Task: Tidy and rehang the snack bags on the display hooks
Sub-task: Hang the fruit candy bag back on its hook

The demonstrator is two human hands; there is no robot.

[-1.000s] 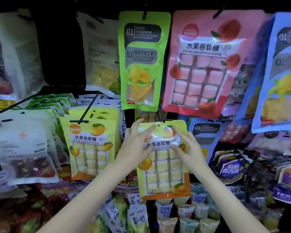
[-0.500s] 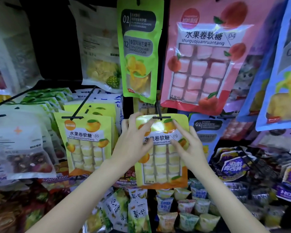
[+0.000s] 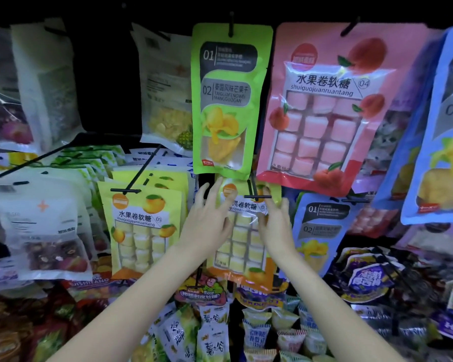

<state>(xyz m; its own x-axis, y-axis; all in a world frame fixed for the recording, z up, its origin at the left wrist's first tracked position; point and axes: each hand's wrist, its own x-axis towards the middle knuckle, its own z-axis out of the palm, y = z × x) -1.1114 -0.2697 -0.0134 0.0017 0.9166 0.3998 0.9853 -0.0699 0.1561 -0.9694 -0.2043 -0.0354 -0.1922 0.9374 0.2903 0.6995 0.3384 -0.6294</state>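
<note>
A yellow fruit-candy bag (image 3: 242,246) hangs in the middle of the rack, its top at a black display hook (image 3: 256,196). My left hand (image 3: 207,220) lies flat on the bag's left side, fingers straight and spread. On the bag's right side my right hand (image 3: 273,226) presses with straight fingers, fingertips just below the hook's crossbar. Whether the bag's hole sits on the hook is hidden by the green bag above.
A matching yellow bag (image 3: 141,228) hangs on a hook to the left. Above hang a green mango bag (image 3: 228,100) and a pink candy bag (image 3: 324,105). Blue mango bags (image 3: 317,231) hang to the right. Loose snack packs (image 3: 209,335) are piled below.
Both hands have slid the yellow bag upward and back until its top reaches the hook's crossbar. The hands now sit closer together near the top of the bag.
</note>
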